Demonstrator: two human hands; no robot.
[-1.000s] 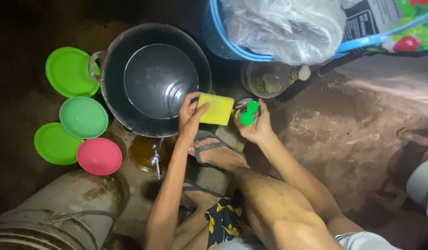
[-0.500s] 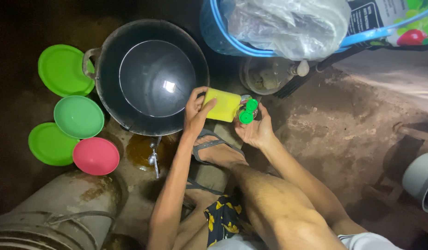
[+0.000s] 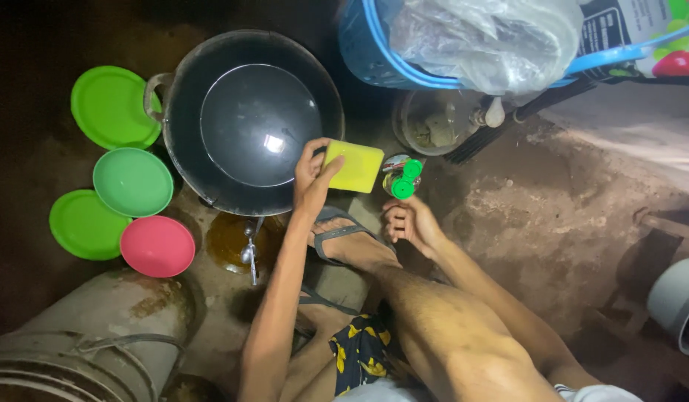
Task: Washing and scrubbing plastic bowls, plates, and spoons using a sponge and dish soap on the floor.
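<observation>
The big dark wok (image 3: 244,123), taking up the upper left-centre of the frame, sits on the wet earthen floor (image 3: 553,201) with a smaller dark pan (image 3: 259,123) nested inside it; both look bare of suds, so the scrubbing seems not yet begun and the step in hand looks like readying the sponge. At the far left lie two green plates (image 3: 110,104), a paler green bowl (image 3: 132,181) and a pink bowl (image 3: 157,246); a blue basket (image 3: 374,56) holding a plastic bag fills the top right. Just right of the wok's rim, at frame centre, the left hand (image 3: 309,179) pinches a yellow sponge (image 3: 353,167) by its left edge, thumb on top and fingers beneath, holding it flat. The sponge is a clean, bright rectangle with rounded corners, and whether it is wet cannot be told. Touching-close to its right stands a small bottle with a green flip cap (image 3: 402,179), cap open. The right hand (image 3: 408,219) hovers just below the bottle, fingers loosely curled and holding nothing. The next move probably calls for carrying the sponge over the pan.
</observation>
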